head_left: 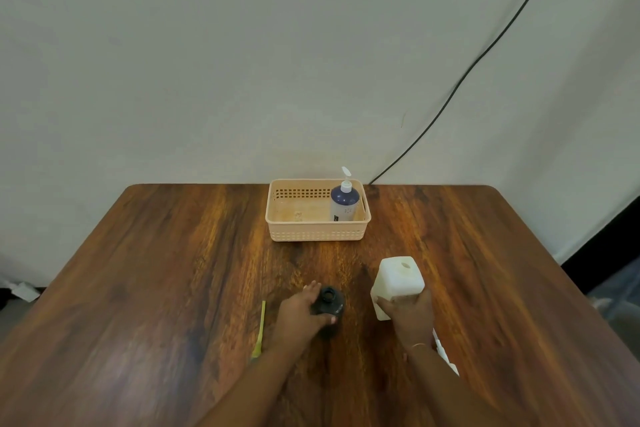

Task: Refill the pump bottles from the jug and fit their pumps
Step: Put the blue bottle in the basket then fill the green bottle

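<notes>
A dark bottle (pixel 329 302) with an open neck stands upright on the wooden table (pixel 173 270), and my left hand (pixel 300 312) is wrapped around its left side. To its right stands a white jug (pixel 398 279) with an uncapped hole on top; my right hand (pixel 408 314) grips its near side. A white pump (pixel 445 354) lies on the table behind my right wrist, partly hidden. At the back, a blue and white pump bottle (pixel 343 201) with its pump fitted stands in the right end of a peach basket (pixel 311 234).
A thin yellow-green strip (pixel 260 329) lies on the table left of my left hand. A black cable (pixel 467 73) runs down the wall to the table's back edge right of the basket. The table's right edge drops to a dark floor.
</notes>
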